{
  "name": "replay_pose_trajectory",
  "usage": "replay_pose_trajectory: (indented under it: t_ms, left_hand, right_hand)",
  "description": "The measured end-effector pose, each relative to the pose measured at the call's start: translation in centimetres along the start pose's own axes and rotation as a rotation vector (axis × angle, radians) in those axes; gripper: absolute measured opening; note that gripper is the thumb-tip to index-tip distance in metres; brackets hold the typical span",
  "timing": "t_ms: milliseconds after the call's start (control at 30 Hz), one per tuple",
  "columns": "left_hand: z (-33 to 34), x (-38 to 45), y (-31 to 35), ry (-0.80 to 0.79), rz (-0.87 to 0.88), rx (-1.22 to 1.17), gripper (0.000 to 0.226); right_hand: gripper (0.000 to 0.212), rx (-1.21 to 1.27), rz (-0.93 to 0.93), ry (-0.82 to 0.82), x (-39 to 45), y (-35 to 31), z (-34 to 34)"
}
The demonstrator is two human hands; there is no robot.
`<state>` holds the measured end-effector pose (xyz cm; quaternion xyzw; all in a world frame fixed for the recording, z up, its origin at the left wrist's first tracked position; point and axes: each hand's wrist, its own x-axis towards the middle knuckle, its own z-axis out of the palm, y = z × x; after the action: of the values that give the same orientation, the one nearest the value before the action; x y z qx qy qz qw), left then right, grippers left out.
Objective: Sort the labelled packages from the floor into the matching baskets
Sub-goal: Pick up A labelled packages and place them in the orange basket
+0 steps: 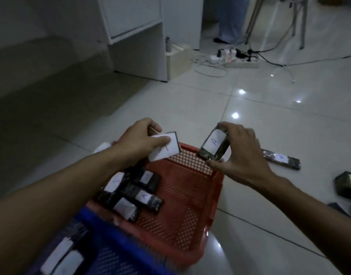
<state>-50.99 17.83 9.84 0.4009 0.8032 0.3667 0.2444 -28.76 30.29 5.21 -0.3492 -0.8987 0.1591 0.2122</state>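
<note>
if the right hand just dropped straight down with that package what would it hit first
Probably the far right corner of the red basket: the right hand holds its package about over that rim, though depth is unclear, so it might meet the floor beside it.

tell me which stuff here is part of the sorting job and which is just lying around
Job: left hand with a package; right hand with package A; red basket; blue basket; floor packages.

Lying about: power strip, cables, cabinet.

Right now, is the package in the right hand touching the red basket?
Cannot tell. In the head view the A-labelled package, pinched by the right hand, overlaps the red basket rim, with no gap or contact visible.
</note>
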Motion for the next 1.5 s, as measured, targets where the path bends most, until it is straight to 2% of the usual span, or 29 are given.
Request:
replay_pose_trajectory:
  t_ms: [133,200,267,367,400,467,533,700,800,900,967,1233,1367,1500]
  left_hand:
    - [-4.4,-2.4,-3.7,0.024,-0.131,-0.005,0.023]
    - [-5.4,-3.2,-5.0,0.012,-0.180,-0.069,0.019]
    - [-5.8,-3.7,-6.2,-0.004,-0.191,-0.106,0.020]
    - [-5.9,-3.6,-7.6,0.013,-0.185,-0.126,0.022]
    - [-5.9,-3.4,-7.9,0.022,-0.177,-0.125,0.021]
    - [-5.9,-3.0,-8.5,0.030,-0.154,-0.094,0.021]
    - [-5.7,-2.7,-9.0,0.024,-0.133,-0.073,0.021]
    - [-5.4,-2.2,-10.6,-0.003,-0.089,0.002,0.013]
    - [-5.1,-1.9,-11.2,0.004,-0.082,0.037,0.016]
    - [-4.7,-1.6,-11.4,-0.004,-0.084,0.062,0.025]
    - [-4.3,-1.5,-11.4,-0.016,-0.099,0.040,0.030]
    - [-3.2,-0.9,-11.6,-0.079,-0.171,0.005,0.031]
    - [-3.2,-0.6,-11.6,-0.066,-0.202,0.023,0.027]
    - [-3.0,-1.1,-11.0,-0.053,-0.207,-0.175,0.017]
  right_hand:
    - [0.098,-0.031,-0.084,-0.235,1.7,-5.9,0.9]
    - [0.099,-0.065,-0.036,-0.318,2.3,-8.0,2.0]
    - [0.098,-0.001,0.129,-0.344,2.9,-9.2,3.6]
    - [0.095,0.254,0.510,-0.369,3.8,-10.5,6.2]
    - [0.098,0.345,0.634,-0.382,4.1,-10.8,7.3]
    - [0.118,0.481,0.820,-0.378,4.3,-11.1,9.5]
    - [0.126,0.540,0.956,-0.370,4.5,-10.4,12.4]
    - [0.125,0.539,1.175,-0.273,4.1,-9.8,16.7]
    - [0.107,0.501,1.172,-0.283,4.7,-9.9,17.3]
    - [0.061,0.397,1.046,-0.327,4.7,-10.4,16.4]
    - [0.044,0.373,0.920,-0.349,4.5,-10.0,16.2]
    - [0.047,0.532,0.651,-0.407,3.4,-10.8,15.2]
    - [0.052,0.564,0.624,-0.406,2.7,-10.6,14.1]
    - [0.050,0.604,0.487,-0.319,2.0,-10.6,12.2]
